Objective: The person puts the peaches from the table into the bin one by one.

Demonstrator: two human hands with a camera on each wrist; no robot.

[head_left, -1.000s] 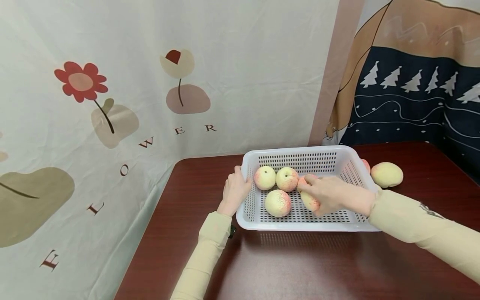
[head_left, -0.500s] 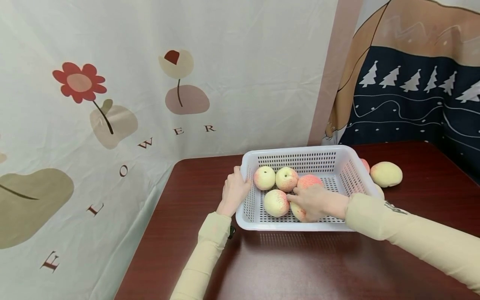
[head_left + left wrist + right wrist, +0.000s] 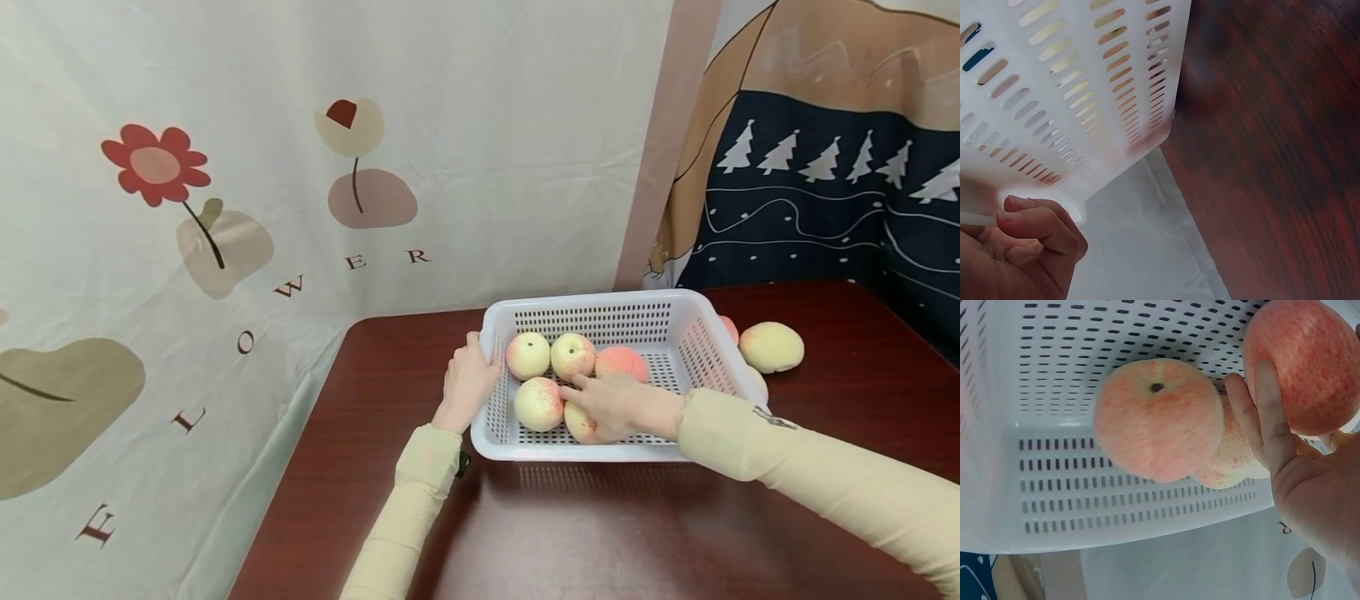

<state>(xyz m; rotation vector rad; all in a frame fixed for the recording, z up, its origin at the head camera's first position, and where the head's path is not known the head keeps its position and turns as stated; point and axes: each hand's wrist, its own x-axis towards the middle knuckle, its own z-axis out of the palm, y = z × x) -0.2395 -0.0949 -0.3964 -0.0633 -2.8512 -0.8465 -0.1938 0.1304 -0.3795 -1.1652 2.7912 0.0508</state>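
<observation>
A white perforated plastic basket point(image 3: 592, 452) stands on the table. My left hand point(image 3: 468, 383) grips its left rim; the left wrist view shows curled fingers point(image 3: 1041, 222) at that rim. Inside the basket, my right hand point(image 3: 618, 407) holds a peach point(image 3: 577, 423) near the front wall. Seen from the right wrist, the fingers and thumb lie around this reddish peach point(image 3: 1313, 356). Left of it sits a pale peach point(image 3: 539, 404), touched or nearly touched by my fingertips. Behind are two pale peaches, one at the left point(image 3: 528, 356) and one beside it point(image 3: 573, 357), and a redder peach point(image 3: 621, 363).
Outside the basket's right end lies a yellow peach point(image 3: 772, 347), with a red one point(image 3: 729, 330) and a pale one point(image 3: 758, 382) partly hidden by the basket. A printed cloth point(image 3: 495, 167) hangs behind the dark wooden table point(image 3: 600, 533).
My right hand has moved left and toward the front wall with its peach, leaving the redder peach behind. The front-left peach has shifted left. My left hand stays on the rim.
</observation>
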